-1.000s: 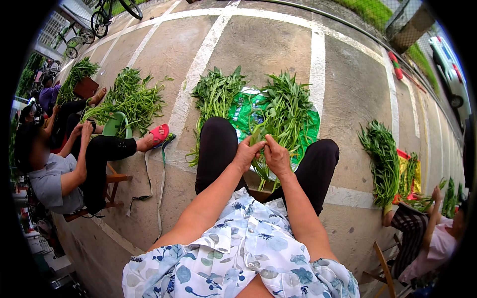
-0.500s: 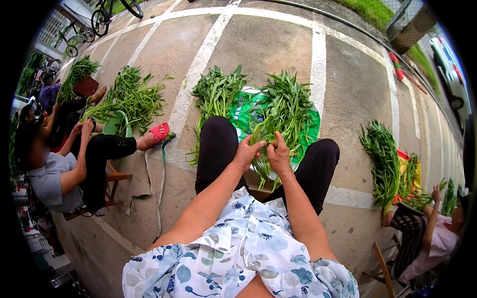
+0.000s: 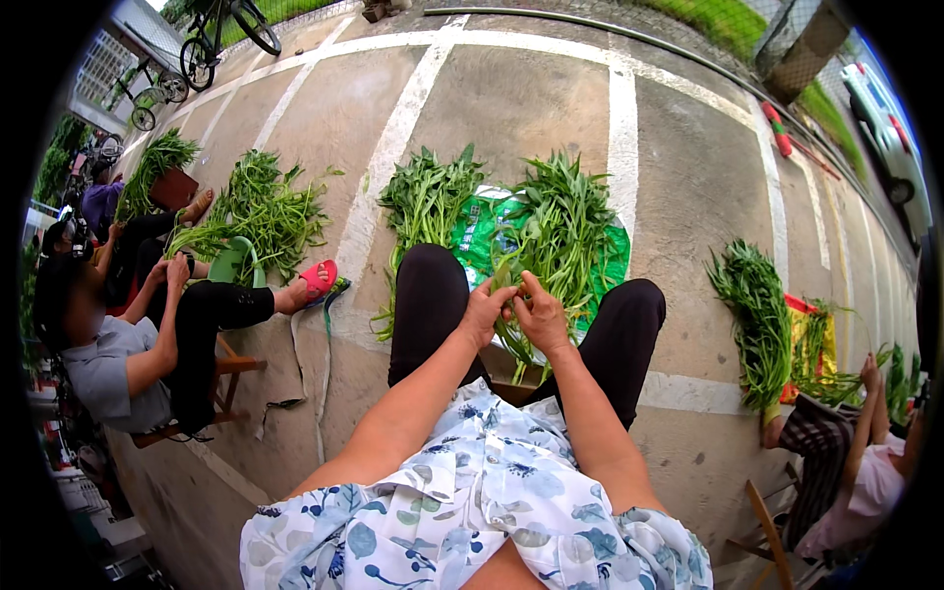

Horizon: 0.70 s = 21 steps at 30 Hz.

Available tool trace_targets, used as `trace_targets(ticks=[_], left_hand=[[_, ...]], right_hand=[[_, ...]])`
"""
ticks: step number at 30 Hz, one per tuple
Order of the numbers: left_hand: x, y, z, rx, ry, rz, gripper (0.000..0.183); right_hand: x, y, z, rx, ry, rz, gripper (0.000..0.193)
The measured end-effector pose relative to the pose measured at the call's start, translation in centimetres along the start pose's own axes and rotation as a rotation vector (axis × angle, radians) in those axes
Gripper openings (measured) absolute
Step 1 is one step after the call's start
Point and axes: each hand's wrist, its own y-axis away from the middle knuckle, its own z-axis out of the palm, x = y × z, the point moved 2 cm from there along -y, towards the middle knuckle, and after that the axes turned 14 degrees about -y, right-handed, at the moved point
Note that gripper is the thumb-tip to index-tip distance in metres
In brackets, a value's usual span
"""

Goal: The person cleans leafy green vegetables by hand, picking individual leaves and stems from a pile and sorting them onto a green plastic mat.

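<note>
"Leafy stems (image 3: 504,269), where are they now?"

"Between the left knee (image 3: 430,285) and the right knee (image 3: 631,310), pinched in the left hand (image 3: 482,315), thumb across them. Past them a green bag (image 3: 474,234) lies on the ground, partly under a heap of greens (image 3: 568,211)."

"What differs from half a second ago?"

"The right hand (image 3: 540,317), mostly. Its index finger pointed up then; now it leans toward the left thumb, and the hand sits a little closer in. The whole view has tilted slightly too. Over at the right edge, the co-worker (image 3: 890,477) now has both forearms raised, where one showed before."

"And the pose?"

"Both forearms reach forward from the lap and angle inward, so the hands nearly meet. Left fingers are closed around the stems. Right fingers are curled, narrow; I can't tell whether they grip anything."
</note>
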Motion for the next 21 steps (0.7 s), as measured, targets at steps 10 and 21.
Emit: trace_targets(ticks=[10, 21], left_hand=[[2.0, 0.7, 0.6, 0.008, -0.229, 0.049, 0.017], [2.0, 0.9, 0.5, -0.010, -0.235, 0.034, 0.017]], right_hand=[[-2.6, 0.0, -1.2, 0.031, 0.178, -0.221, 0.025], [-1.5, 0.0, -1.0, 0.045, 0.206, -0.133, 0.029]])
